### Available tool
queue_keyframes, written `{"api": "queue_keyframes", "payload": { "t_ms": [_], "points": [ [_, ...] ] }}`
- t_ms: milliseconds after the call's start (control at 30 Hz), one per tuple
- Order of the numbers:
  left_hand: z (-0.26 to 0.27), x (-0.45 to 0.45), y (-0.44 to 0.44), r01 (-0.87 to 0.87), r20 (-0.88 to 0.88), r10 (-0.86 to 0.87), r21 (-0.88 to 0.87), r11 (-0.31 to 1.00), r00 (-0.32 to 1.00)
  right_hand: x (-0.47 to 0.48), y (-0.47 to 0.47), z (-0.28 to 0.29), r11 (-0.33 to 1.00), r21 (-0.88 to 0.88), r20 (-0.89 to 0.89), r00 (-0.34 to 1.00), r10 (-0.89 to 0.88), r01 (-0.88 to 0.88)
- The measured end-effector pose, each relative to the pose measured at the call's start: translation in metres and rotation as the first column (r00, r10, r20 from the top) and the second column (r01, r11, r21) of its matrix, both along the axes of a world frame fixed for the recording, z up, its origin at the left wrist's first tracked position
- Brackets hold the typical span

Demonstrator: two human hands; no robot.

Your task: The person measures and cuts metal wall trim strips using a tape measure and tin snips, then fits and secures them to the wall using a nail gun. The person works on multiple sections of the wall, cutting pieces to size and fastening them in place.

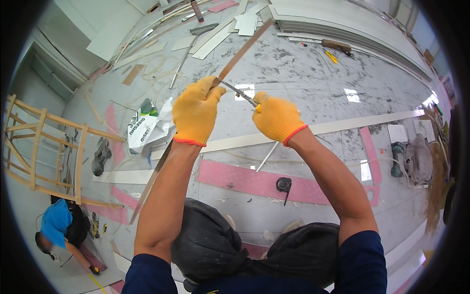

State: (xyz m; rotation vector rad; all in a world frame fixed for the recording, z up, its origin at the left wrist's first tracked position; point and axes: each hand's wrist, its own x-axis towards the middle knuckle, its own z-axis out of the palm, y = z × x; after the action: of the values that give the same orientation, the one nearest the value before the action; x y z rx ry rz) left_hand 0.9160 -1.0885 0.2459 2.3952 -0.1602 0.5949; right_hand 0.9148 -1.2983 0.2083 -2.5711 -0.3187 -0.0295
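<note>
My left hand (196, 110), in a yellow knit work glove with a red cuff edge, grips a long, thin brown strip (246, 51). From the fingers the strip reaches up to the right; its other end slants down past my left forearm towards the floor. My right hand (278, 115), gloved alike, is closed around what looks like a snap-off utility knife (240, 92). The knife's slim metal end meets the strip right by my left thumb and fingertips. Most of its handle is hidden in the glove. Both hands are raised above the floor.
A tape measure (283, 185) lies on a pink strip (249, 180) before my knees. Long white boards (330, 126) cross the floor. Stacked panels (352, 33), a yellow knife (331, 57), a circular saw (418, 160) and a wooden frame (83, 158) surround me. Another person (58, 220) crouches lower left.
</note>
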Motion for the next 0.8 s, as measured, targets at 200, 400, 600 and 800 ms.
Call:
{"api": "queue_keyframes", "payload": {
  "t_ms": [200,400,600,800],
  "points": [
    [-0.001,0.013,0.018,-0.045,0.089,0.046,-0.013,0.999,0.995,0.020,-0.022,-0.014,0.780,0.626,-0.398,0.860,0.320,-0.001],
    [0.031,-0.008,-0.004,0.000,-0.390,-0.291,-0.599,0.801,0.874,0.040,-0.043,0.001,0.278,0.929,-0.285,0.952,0.109,0.246],
    [0.026,-0.021,-0.028,0.092,-0.511,-0.440,-0.570,0.816,0.739,0.061,-0.063,0.039,0.109,0.994,-0.002,0.998,-0.069,0.010],
    [0.027,-0.027,-0.037,0.082,-0.531,-0.509,-0.633,0.770,0.678,0.068,-0.068,0.038,0.007,0.997,-0.071,0.980,-0.187,0.073]
  ]
}}
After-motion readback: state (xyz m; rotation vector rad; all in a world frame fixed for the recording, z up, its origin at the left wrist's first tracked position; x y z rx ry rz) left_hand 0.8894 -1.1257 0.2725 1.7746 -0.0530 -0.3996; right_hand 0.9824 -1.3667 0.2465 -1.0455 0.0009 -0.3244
